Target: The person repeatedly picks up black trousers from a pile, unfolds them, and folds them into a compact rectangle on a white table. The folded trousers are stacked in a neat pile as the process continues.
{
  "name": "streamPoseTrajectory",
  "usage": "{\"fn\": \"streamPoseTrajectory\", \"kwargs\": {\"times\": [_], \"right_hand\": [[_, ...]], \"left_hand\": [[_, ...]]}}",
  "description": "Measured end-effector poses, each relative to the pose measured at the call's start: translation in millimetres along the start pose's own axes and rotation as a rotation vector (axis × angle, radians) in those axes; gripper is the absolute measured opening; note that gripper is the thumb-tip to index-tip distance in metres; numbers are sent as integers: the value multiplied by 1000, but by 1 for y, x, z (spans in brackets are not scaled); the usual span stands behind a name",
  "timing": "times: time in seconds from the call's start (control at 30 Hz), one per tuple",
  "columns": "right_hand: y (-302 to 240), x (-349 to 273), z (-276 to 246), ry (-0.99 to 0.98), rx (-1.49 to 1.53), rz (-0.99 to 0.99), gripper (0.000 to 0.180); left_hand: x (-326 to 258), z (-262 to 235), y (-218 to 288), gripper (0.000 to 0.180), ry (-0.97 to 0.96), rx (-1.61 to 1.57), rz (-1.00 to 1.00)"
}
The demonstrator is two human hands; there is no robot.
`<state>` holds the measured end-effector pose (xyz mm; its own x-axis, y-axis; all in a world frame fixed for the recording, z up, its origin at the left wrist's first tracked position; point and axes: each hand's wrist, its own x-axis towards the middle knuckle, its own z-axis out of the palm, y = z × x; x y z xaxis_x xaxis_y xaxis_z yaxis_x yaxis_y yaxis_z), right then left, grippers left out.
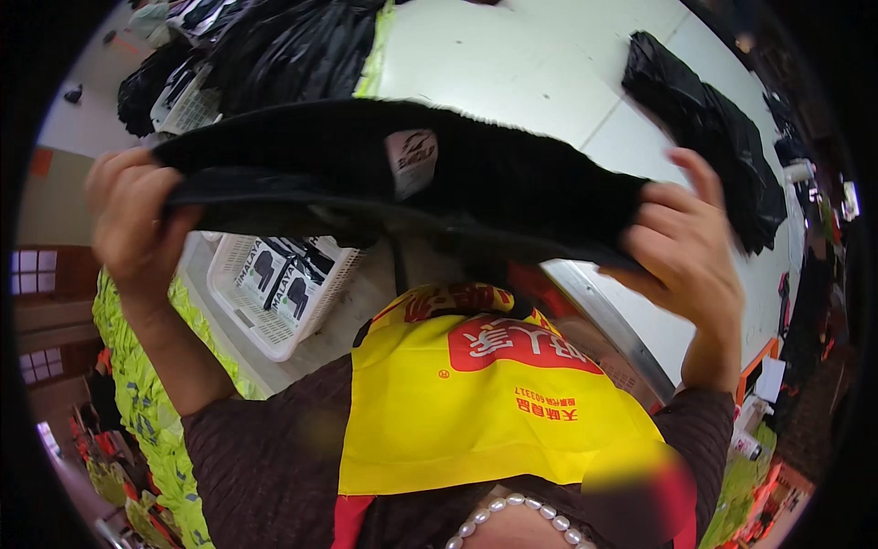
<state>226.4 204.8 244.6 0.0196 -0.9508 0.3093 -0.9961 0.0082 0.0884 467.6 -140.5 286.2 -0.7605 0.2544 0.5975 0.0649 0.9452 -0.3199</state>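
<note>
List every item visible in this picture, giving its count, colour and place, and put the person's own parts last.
black knitted garment with a white sewn-in label: one, black, stretched between both hands at centre
white plastic lattice basket: one, white, lower left, holding black-and-white packets
white table: one, white, upper centre
pile of black garments: one, black, upper right on the table
yellow apron with red print: one, yellow, lower centre
left hand: gripping the garment's left end
right hand: gripping its right end
</note>
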Motion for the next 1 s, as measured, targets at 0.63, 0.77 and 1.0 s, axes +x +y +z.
{"fn": "streamPoseTrajectory", "kwargs": {"times": [0.63, 0.77, 1.0], "right_hand": [[-65, 51, -67, 280, 474, 65, 25], [-5, 37, -102, -267, 1281, -346, 24], [122, 171, 12, 184, 80, 288, 42]], "left_hand": [[-99, -121, -2, 15, 405, -1071, -440], [-100, -142, -115, 23, -556, -1564, 93], [-15, 43, -139, 39, 35, -1128, -951]]}}
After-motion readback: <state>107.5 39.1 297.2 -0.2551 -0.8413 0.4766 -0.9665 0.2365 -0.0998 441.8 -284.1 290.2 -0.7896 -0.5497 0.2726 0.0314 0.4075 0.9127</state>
